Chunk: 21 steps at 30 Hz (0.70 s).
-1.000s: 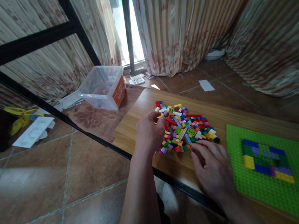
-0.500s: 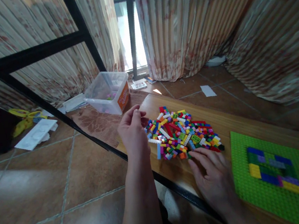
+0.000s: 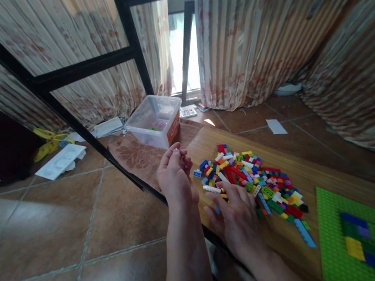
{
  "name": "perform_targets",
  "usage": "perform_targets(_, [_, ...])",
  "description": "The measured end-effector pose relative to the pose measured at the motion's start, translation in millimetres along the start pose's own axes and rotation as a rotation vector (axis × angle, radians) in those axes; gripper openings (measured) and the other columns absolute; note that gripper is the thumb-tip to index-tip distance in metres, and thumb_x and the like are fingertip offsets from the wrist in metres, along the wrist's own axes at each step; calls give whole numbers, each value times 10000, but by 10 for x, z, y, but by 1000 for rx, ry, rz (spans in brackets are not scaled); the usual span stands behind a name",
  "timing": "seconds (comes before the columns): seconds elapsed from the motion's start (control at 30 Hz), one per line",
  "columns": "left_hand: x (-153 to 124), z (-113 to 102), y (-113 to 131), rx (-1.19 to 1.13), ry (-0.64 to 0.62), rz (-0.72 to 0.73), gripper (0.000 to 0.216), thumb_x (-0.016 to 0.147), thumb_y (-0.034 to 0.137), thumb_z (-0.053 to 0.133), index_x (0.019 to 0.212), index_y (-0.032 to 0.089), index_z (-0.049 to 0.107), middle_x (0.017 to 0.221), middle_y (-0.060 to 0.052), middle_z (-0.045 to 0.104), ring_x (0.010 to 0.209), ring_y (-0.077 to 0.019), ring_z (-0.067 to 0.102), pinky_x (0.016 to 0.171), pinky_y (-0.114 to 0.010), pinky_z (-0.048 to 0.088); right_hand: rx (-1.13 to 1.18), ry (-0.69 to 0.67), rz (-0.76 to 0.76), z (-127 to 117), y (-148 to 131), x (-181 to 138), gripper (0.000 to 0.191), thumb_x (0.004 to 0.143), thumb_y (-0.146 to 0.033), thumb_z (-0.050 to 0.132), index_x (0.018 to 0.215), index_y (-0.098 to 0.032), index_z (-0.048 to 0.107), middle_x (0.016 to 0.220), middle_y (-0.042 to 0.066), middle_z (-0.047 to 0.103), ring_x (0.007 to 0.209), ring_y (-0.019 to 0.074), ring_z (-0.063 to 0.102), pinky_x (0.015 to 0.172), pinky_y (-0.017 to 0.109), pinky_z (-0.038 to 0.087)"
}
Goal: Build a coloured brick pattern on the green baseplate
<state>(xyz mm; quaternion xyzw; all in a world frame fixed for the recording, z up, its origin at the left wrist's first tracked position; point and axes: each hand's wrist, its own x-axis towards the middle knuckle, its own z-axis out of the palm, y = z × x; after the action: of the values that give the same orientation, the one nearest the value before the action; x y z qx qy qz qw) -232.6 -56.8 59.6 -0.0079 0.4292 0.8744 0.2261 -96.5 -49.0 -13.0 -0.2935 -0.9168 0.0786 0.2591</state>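
The bricks [image 3: 247, 175] are multicoloured, the baseplate [image 3: 332, 236] bright green, the curtains [image 3: 246, 43] cream-striped with reddish blotches.

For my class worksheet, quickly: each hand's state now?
Left hand: curled; whether it holds anything can't be told.
Right hand: loosely open over the brick pile.

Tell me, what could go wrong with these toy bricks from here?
The right hand reaches over the pile of bricks close to the near edge of the table, so it might sweep some off. If the pinched fingers of the left hand hide a brick, I can't tell; it could drop.
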Motion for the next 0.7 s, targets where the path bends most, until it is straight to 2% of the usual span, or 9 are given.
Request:
perform_targets(0.37, [44, -38, 2, 18, -6, -16, 171, 710, 197, 685, 870, 137, 667, 697, 30, 601, 524, -24, 526, 562, -162, 418, -97, 60, 2, -80, 338, -208, 210, 884, -246, 575, 1071, -226, 669, 1205, 111, 585, 1101, 285, 494, 900, 476, 432])
perform_targets(0.7, [60, -25, -23, 26, 8, -17, 189, 681, 189, 699, 859, 130, 679, 689, 18, 609, 530, -33, 527, 546, -157, 422, -102, 109, 21, -196, 625, -529, 273, 901, -360, 552, 1114, -221, 651, 1233, 121, 570, 1102, 290, 514, 907, 488, 434])
